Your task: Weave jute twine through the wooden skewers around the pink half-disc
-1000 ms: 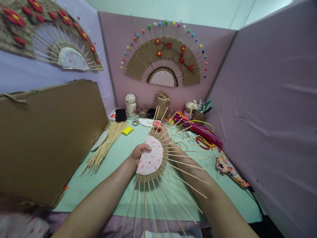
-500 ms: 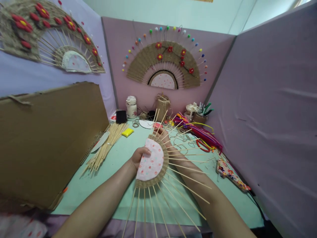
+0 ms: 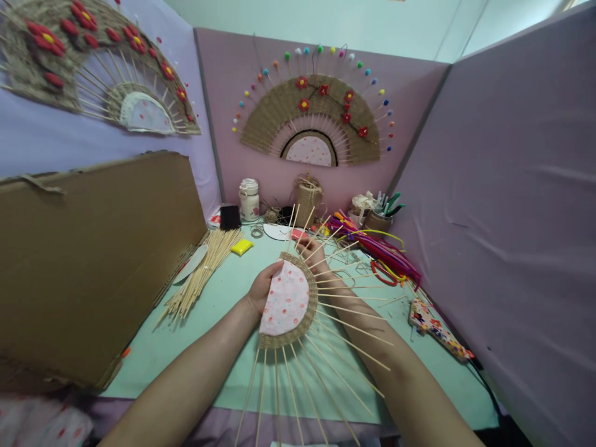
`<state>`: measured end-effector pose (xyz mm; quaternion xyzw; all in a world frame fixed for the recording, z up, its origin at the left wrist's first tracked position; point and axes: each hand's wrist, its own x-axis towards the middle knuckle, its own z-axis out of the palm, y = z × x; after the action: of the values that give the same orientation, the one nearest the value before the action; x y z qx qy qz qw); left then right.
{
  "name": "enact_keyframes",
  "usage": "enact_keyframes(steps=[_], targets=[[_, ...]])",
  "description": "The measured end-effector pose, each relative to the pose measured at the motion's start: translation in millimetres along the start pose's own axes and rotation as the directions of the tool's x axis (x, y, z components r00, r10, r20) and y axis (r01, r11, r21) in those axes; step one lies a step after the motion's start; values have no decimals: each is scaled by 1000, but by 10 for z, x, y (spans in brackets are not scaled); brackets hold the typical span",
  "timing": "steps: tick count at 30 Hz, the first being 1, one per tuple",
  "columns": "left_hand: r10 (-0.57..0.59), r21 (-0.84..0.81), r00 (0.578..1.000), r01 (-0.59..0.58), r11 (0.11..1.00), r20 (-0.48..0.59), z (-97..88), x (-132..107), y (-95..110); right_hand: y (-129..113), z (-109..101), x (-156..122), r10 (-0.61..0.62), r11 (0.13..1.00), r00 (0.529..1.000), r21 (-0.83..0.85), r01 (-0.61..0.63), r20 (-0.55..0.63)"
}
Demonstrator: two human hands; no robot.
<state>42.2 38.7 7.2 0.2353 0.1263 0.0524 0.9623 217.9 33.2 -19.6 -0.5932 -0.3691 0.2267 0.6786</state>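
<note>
I hold a half-made fan (image 3: 288, 304) over the green table: a pink spotted fabric half-disc ringed with woven jute, thin wooden sticks radiating out toward me and to the right. My left hand (image 3: 262, 287) grips the flat left edge of the half-disc, thumb on the fabric. My right hand (image 3: 311, 249) is behind the fan's far top edge, fingers closed among the sticks near the jute band; what they pinch is hidden.
A big cardboard sheet (image 3: 93, 248) leans at left beside a pile of wooden sticks (image 3: 205, 267). At the back stand a white jar (image 3: 249, 200), a jute spool (image 3: 307, 197), and a tool cup (image 3: 377, 217). Pipe cleaners (image 3: 377, 248) and a glue gun (image 3: 437, 329) lie right. Finished fans hang on the walls.
The fan has tilted slightly and shifted a little right; my left thumb slid up along the fabric edge. My right hand stays at the top rim.
</note>
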Motion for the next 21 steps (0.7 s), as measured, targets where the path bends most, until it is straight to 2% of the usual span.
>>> enact_keyframes(steps=[11, 21], targets=[[-18, 40, 995, 22, 999, -101, 72, -11, -33, 14, 15, 40, -30, 999, 998, 26, 31, -49], [-60, 74, 995, 66, 995, -79, 48, -18, -41, -30, 6, 19, -67, 998, 995, 10, 68, -74]])
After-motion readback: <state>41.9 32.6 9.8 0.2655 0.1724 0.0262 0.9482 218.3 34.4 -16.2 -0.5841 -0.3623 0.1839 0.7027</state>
